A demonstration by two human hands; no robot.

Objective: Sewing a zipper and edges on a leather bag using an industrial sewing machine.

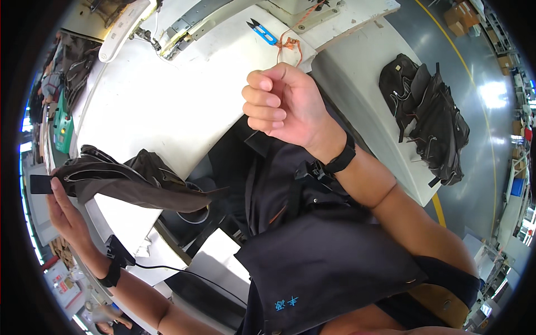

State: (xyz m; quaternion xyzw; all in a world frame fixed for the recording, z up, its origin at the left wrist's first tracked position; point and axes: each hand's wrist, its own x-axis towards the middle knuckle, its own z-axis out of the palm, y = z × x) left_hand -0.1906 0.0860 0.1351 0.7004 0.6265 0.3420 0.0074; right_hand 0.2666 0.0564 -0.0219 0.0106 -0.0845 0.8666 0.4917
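At the far left, my left hand point(66, 218) is closed on the end of a dark bag piece point(139, 181), its thumb on the cloth and its other fingers partly hidden. A flat black flap point(41, 184) sticks out beyond the thumb. The bag piece has zips and lies folded across the white table's point(151, 100) near left side. My right hand point(287, 103) is raised over the table's right part, apart from the bag piece. Its fingers are curled toward the palm, and nothing shows in them. Blue thread snips point(262, 33) lie beyond it, next to orange cord point(290, 43).
Sewing machine parts point(184, 28) stand along the table's far side. On a side surface at right lie black backpacks point(427, 117). A dark apron point(329, 262) covers my lap. A black cable point(190, 272) runs from my left wrist. Cardboard boxes point(462, 18) stand beyond the aisle.
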